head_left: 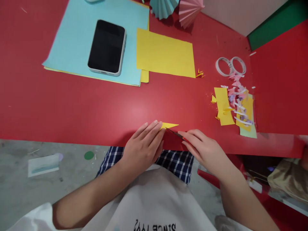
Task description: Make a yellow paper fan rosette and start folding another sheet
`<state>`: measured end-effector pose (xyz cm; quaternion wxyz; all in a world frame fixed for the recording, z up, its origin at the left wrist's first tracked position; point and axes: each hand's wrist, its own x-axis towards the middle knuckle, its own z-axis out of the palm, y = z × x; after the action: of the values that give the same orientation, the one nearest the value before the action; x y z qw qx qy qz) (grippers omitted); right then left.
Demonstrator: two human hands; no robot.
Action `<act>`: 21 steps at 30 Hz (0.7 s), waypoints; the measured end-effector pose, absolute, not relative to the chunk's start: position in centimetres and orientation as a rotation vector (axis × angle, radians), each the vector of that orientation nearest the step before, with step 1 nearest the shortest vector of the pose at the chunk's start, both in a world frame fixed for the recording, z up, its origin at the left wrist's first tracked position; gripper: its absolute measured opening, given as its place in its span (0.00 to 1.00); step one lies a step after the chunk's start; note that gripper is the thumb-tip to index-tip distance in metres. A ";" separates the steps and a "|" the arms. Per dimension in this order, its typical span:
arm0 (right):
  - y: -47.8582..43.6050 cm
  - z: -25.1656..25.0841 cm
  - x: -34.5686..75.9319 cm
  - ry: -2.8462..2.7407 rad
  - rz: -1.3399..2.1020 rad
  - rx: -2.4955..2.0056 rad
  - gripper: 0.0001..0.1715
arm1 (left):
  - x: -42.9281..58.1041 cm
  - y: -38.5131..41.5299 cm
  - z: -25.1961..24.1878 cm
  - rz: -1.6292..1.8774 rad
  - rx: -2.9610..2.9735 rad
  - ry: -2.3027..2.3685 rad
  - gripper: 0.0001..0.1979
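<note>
A yellow paper (170,125) lies at the near edge of the red counter (79,109), between two hands.
The left hand (143,144) lies over the paper's left end, its fingers straight and side by side; whether it grips, I cannot tell. The right hand (207,148) pinches a dark, slim tool (176,132), its tip at the paper. Far left, a phone (107,47) rests on blue paper (69,45); right, scraps (224,107) lie nearer than two white rings (223,74).
</note>
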<state>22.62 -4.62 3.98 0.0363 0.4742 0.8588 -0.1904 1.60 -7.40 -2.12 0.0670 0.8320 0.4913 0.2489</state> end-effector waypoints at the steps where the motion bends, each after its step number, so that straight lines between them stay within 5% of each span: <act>1: -4.5 3.9 22.7 2.644 -0.548 1.438 0.19 | 1.6 -7.4 -2.1 0.751 2.503 1.484 0.19; 21: -5.0 3.4 22.2 2.566 -0.367 1.481 0.21 | 1.6 -7.3 -1.9 0.755 2.438 1.492 0.19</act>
<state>22.16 -5.04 3.44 0.0779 0.4945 0.8570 -0.1227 1.64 -7.26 -1.90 0.0926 0.8211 0.5027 0.2542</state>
